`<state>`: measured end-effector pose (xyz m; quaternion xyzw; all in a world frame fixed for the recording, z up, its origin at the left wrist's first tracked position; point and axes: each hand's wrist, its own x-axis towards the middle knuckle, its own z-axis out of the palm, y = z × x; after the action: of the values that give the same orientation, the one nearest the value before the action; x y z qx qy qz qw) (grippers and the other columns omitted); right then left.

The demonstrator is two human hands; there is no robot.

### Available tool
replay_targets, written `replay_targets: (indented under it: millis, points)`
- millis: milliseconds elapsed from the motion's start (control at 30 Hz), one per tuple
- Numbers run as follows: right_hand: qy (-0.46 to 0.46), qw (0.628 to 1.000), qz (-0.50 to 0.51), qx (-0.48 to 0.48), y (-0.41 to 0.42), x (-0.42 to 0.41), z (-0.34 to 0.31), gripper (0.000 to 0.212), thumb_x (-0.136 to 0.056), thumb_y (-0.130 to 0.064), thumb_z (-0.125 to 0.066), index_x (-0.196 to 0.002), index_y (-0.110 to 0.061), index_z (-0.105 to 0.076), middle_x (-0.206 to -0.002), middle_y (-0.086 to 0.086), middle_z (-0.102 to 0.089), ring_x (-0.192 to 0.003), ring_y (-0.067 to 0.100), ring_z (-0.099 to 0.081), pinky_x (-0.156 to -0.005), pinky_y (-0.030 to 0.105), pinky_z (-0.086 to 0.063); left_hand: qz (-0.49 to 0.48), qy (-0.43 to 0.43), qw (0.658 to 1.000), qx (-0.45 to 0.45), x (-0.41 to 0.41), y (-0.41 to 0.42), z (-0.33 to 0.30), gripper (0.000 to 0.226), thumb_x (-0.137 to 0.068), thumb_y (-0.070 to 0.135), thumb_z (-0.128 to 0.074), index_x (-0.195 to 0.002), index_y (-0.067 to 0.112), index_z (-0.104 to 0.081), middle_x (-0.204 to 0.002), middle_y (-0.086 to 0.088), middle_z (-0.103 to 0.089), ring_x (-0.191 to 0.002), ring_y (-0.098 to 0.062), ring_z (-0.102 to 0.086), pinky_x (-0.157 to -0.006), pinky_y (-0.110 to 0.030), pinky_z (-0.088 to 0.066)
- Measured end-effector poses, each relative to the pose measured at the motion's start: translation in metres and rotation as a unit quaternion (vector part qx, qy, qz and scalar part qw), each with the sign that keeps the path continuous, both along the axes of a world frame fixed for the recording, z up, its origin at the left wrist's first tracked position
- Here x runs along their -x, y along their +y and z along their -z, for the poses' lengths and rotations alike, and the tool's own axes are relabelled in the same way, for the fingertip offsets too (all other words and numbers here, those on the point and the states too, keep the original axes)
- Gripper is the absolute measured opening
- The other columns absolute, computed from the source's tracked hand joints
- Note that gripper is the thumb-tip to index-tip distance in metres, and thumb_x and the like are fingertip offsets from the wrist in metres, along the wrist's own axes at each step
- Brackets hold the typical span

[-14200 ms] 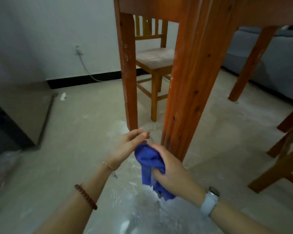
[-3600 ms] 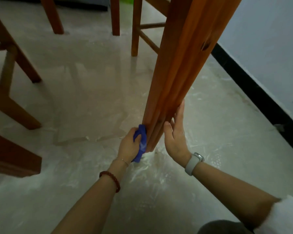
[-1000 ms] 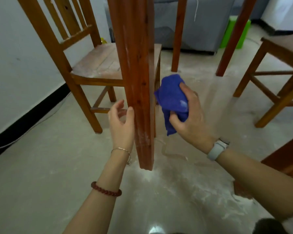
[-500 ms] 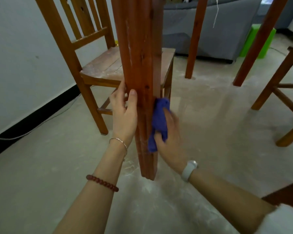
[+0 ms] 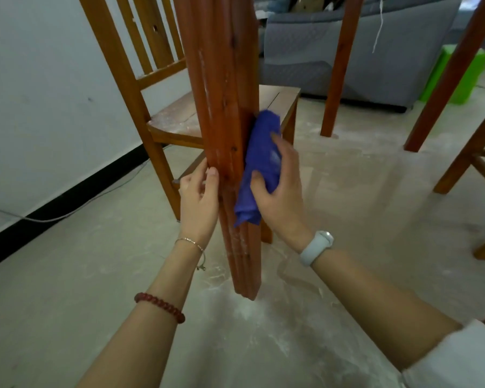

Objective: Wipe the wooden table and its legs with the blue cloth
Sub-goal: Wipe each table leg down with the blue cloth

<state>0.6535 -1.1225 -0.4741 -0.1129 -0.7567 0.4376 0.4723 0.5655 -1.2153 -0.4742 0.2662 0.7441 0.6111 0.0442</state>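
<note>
Single head-worn view, low, looking forward and down, close to table leg (image 5: 230, 135)

Table leg (image 5: 224, 107) cut off above — cloth (image 5: 261, 163) hides its right face.

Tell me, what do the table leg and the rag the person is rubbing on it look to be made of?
Table leg: apparently solid wood with a reddish-brown stain or varnish; grain lines and dark knots show, plus pale dusty streaks. Blue cloth: soft fabric, possibly microfibre; it bunches and folds under the right hand. The left hand rests on the leg.
</note>
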Motion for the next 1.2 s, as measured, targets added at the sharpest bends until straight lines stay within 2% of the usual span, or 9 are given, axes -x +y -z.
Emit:
replay_targets:
  millis: [167,333,533,667,867,933,1033,1133,1200]
  points:
    - [-0.216,0.975,0.045,-0.031,0.003,-0.027,0.039,0.047,-0.081,-0.034,-0.049,-0.127,-0.029,-0.042,-0.121,-0.010,-0.039,-0.091,-0.002,-0.048,-0.079,0.004,-0.038,0.026,0.033,0.999,0.028,0.006,-0.005,-0.015,0.039,-0.095,0.039,-0.037,-0.127,0.023,-0.051,-0.116,-0.007,-0.049,-0.093,0.007,-0.047,-0.091,-0.016,-0.042]
    - [-0.072,0.968,0.119,-0.210,-0.010,-0.025,-0.047,0.054,-0.078,-0.029,-0.050,-0.130,-0.029,-0.033,-0.123,-0.006,-0.025,-0.092,0.004,-0.041,-0.069,0.001,-0.033,0.061,-0.018,0.996,-0.068,0.012,-0.008,-0.054,0.031,-0.095,0.033,-0.041,-0.124,0.030,-0.048,-0.118,0.005,-0.047,-0.116,-0.015,-0.050,-0.102,-0.040,-0.041]
    - [-0.020,0.832,0.246,-0.496,-0.022,0.003,-0.149,0.042,-0.083,-0.020,-0.051,-0.123,-0.017,-0.041,-0.133,0.008,-0.044,-0.100,0.029,-0.052,-0.066,0.022,-0.042,0.162,-0.020,0.986,-0.023,0.022,-0.018,-0.076,0.043,-0.093,0.051,-0.016,-0.122,0.036,-0.044,-0.118,0.009,-0.052,-0.098,0.001,-0.051,-0.084,-0.022,-0.043]
    - [-0.108,0.787,0.294,-0.531,-0.027,0.017,-0.131,0.035,-0.084,-0.019,-0.054,-0.119,-0.015,-0.055,-0.130,0.009,-0.053,-0.100,0.033,-0.054,-0.059,0.030,-0.049,0.217,-0.122,0.966,-0.068,0.034,-0.023,-0.071,0.066,-0.079,0.068,0.000,-0.110,0.044,-0.053,-0.111,0.016,-0.058,-0.108,-0.009,-0.052,-0.099,-0.037,-0.035]
    - [-0.294,0.753,0.133,-0.573,-0.035,0.000,-0.028,0.041,-0.062,-0.022,-0.079,-0.099,-0.017,-0.062,-0.107,0.008,-0.064,-0.087,0.028,-0.060,-0.047,0.034,-0.052,0.241,-0.174,0.953,-0.051,0.041,-0.030,-0.074,0.075,-0.086,0.064,0.004,-0.115,0.030,-0.057,-0.122,0.005,-0.057,-0.118,-0.017,-0.046,-0.105,-0.043,-0.026]
    - [-0.308,0.763,0.124,-0.555,-0.038,0.001,-0.037,0.031,-0.074,-0.023,-0.068,-0.104,-0.017,-0.059,-0.111,0.008,-0.062,-0.092,0.029,-0.058,-0.053,0.036,-0.052,0.236,-0.151,0.960,-0.027,0.042,-0.032,-0.078,0.070,-0.087,0.062,0.004,-0.110,0.034,-0.056,-0.124,0.004,-0.055,-0.120,-0.018,-0.044,-0.105,-0.043,-0.026]
    - [-0.200,0.780,0.220,-0.551,-0.039,0.009,-0.096,0.030,-0.075,-0.021,-0.058,-0.104,-0.015,-0.060,-0.110,0.010,-0.062,-0.091,0.031,-0.058,-0.054,0.031,-0.046,0.237,-0.156,0.958,-0.028,0.044,-0.032,-0.080,0.069,-0.087,0.062,0.002,-0.114,0.033,-0.055,-0.124,0.004,-0.055,-0.120,-0.018,-0.046,-0.107,-0.045,-0.027]
    - [-0.143,0.746,0.343,-0.553,-0.040,0.013,-0.154,0.022,-0.081,-0.015,-0.062,-0.103,-0.012,-0.061,-0.110,0.010,-0.062,-0.099,0.035,-0.056,-0.055,0.030,-0.043,0.223,-0.142,0.964,-0.028,0.045,-0.029,-0.078,0.071,-0.086,0.063,0.001,-0.111,0.033,-0.058,-0.116,0.008,-0.059,-0.114,-0.014,-0.049,-0.106,-0.043,-0.031]
    - [-0.235,0.707,0.336,-0.576,-0.046,0.014,-0.166,0.027,-0.084,-0.014,-0.055,-0.111,-0.013,-0.054,-0.121,0.011,-0.054,-0.113,0.036,-0.047,-0.063,0.038,-0.047,0.222,-0.141,0.964,-0.035,0.046,-0.027,-0.078,0.071,-0.086,0.063,0.002,-0.106,0.034,-0.060,-0.111,0.010,-0.061,-0.111,-0.013,-0.050,-0.104,-0.042,-0.032]
